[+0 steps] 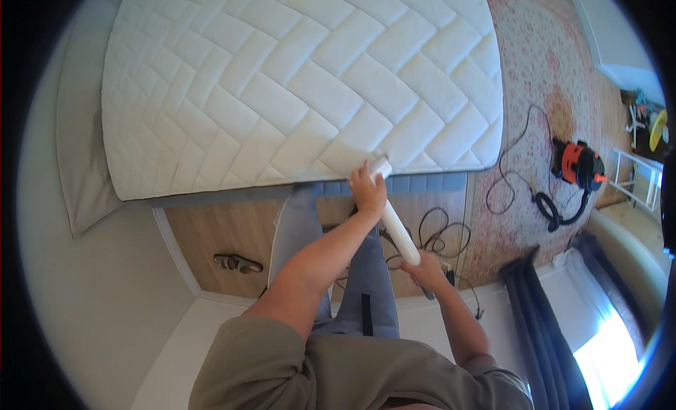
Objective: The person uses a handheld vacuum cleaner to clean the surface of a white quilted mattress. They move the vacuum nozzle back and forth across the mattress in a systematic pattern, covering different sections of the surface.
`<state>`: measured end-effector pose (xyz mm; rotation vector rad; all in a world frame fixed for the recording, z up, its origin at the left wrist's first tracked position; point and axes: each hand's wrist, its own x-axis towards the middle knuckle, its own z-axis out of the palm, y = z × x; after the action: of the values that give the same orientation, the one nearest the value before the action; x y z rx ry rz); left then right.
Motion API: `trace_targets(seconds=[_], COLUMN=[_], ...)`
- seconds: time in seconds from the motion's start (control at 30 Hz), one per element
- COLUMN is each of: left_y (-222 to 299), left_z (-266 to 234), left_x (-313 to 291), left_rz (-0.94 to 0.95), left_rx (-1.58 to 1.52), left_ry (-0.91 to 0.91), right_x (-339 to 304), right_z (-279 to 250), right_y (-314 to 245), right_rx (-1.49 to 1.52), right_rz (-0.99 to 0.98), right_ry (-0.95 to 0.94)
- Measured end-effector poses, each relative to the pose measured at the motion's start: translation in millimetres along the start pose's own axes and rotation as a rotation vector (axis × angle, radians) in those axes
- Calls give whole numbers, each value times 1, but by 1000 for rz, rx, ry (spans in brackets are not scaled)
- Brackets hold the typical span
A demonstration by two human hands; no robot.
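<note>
My left hand (pixel 368 189) is closed round the upper part of a long white tube-shaped device (pixel 399 230), near its wider squared end. That end lies against the near edge of a white quilted mattress (pixel 303 86). Lower down and to the right, my right hand (pixel 424 270) grips the other end, where a short dark piece sticks out below the fingers. The device slants from the mattress edge down to the right. Its exact kind does not show.
Under the mattress is a grey bed base (pixel 429 183). A dark cable (pixel 445 234) lies coiled on the floor beside my legs. Dark sandals (pixel 238 263) sit at left. On the patterned rug (pixel 531 65) stands an orange-and-black canister vacuum (pixel 579 165) with its hose. Dark curtains (pixel 542 332) hang at lower right.
</note>
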<state>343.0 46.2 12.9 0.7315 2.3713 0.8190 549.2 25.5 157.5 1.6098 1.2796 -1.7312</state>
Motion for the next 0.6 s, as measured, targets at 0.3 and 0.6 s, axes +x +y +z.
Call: trace_targets(seconds=[0.3,0.6], left_y=[59,41], left_z=[-117,-272], left_x=[125,356], left_rz=[155,243], left_rx=[-238,-304], left_ry=[112,375], right_x=[11,96], right_z=[-23,48], right_y=[-160,-411], right_rx=[93,113], right_rz=[-113,-376], right_ry=[-73,-90])
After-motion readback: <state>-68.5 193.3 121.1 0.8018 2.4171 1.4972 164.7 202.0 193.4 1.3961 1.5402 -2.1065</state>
